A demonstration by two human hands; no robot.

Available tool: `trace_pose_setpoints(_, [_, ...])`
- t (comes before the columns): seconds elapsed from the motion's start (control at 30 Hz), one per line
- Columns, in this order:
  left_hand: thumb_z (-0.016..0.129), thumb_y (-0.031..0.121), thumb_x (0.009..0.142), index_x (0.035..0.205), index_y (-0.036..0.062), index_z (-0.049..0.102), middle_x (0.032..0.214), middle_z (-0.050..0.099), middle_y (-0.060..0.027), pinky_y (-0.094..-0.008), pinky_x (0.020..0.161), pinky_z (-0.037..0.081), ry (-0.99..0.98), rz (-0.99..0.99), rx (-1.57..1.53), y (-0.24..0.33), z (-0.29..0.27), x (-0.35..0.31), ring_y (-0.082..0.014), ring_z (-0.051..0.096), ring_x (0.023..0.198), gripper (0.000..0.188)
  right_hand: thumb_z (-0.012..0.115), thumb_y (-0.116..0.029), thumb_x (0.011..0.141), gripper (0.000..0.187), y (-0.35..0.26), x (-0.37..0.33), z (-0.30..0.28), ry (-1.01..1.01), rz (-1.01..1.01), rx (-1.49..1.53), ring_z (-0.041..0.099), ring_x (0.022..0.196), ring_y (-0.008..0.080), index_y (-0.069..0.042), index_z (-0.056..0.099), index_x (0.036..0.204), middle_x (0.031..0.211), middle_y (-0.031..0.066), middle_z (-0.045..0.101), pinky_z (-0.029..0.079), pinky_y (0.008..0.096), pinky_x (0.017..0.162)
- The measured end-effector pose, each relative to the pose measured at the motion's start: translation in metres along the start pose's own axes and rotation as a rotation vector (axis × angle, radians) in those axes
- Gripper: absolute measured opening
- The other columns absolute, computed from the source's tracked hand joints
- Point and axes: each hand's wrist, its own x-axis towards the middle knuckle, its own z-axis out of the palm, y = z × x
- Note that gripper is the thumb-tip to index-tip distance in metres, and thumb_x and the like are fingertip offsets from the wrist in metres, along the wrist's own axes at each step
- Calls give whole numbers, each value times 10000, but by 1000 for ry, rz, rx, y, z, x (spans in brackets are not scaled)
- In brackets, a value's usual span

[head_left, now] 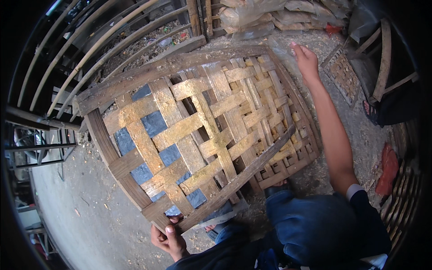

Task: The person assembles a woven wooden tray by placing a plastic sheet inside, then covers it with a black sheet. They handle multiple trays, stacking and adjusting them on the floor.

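A large wooden-framed panel of woven flat slats [204,121] spans the middle, tilted, its slats stained golden. My left hand [170,239] is closed round its near left corner, thumb on top. Another slatted panel [288,164] shows beneath its right part. Shiny bluish sheeting [154,123] shows through the gaps at the left end. Beyond the far right corner, my right hand [306,60] is raised with curled fingers, thumb and forefinger together. Thin clear film [281,53] appears beside those fingertips; whether they grip it is unclear.
Long bamboo poles [90,58] form a rack at far left. Filled plastic bags [288,13] are piled at the back. At right are a smaller woven panel [343,74], a wooden chair-like frame [382,58], a person's sandalled foot [370,112] and a red item [388,168].
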Motion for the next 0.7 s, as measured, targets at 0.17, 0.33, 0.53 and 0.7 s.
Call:
trace_pose_setpoints(0.17, [678,475,975,1031,-11,611,886,669,-79,-343,813,530,-51,-31,18,1,0,-4,-179,659,853,494,722,-332,974,453,33,1,-11,316,437,854,560,1170,169,-169,604,1380,1420,76,517,428,378,1010])
trace_pose_setpoints(0.33, [651,494,986,1040,7,610,886,659,-64,-328,811,508,-40,-29,95,8,-3,-4,-167,644,832,492,713,-281,980,580,34,-28,-12,268,604,1031,494,1226,200,-195,484,1506,1505,92,364,404,385,1056])
trace_pose_setpoints(0.53, [734,471,938,977,-43,622,857,683,-104,-372,756,577,9,-13,5,0,2,1,-221,698,803,527,703,-293,987,386,56,-20,-11,220,505,828,544,986,128,-165,606,1339,1140,3,595,453,325,869])
trace_pose_setpoints(0.7, [694,581,928,1018,-4,617,825,663,-75,-334,737,524,20,-16,93,5,-3,-1,-185,653,754,597,707,-305,973,246,-36,-62,44,-177,107,257,559,738,96,-101,734,1109,863,-53,626,460,254,688])
